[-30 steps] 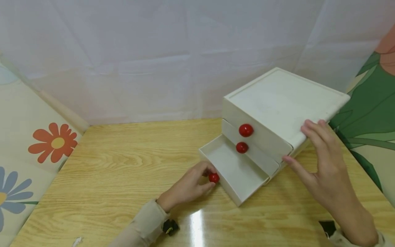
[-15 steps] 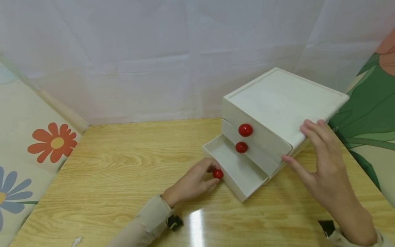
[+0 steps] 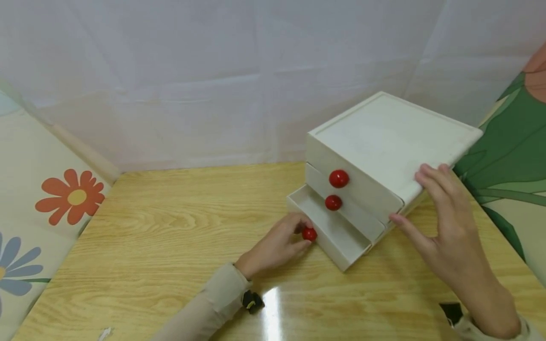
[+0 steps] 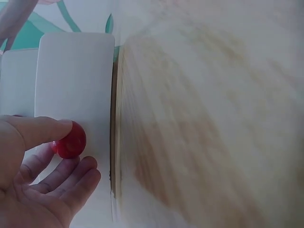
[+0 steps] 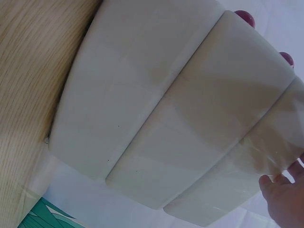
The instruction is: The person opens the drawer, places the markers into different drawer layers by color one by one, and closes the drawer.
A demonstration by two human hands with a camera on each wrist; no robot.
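A white three-drawer cabinet (image 3: 396,137) stands at an angle on the wooden table, each drawer front bearing a round red knob. Its bottom drawer (image 3: 337,232) is partly pulled out, with a bare interior showing. My left hand (image 3: 277,244) pinches the bottom drawer's red knob (image 3: 309,234); in the left wrist view the thumb and fingers grip the knob (image 4: 71,141) from both sides. My right hand (image 3: 456,237) rests on the cabinet's right side, fingertips on the top edge and thumb by the front corner. The upper two drawers are closed.
The wooden table (image 3: 179,227) runs left of the cabinet. Behind it hangs a pale cloth (image 3: 192,85). Flower-patterned panels (image 3: 72,196) flank the table. A small white object (image 3: 105,333) lies near the front left.
My left hand has moved right and away from me with the knob, and the bottom drawer has slid further into the cabinet. The right hand has stayed in place.
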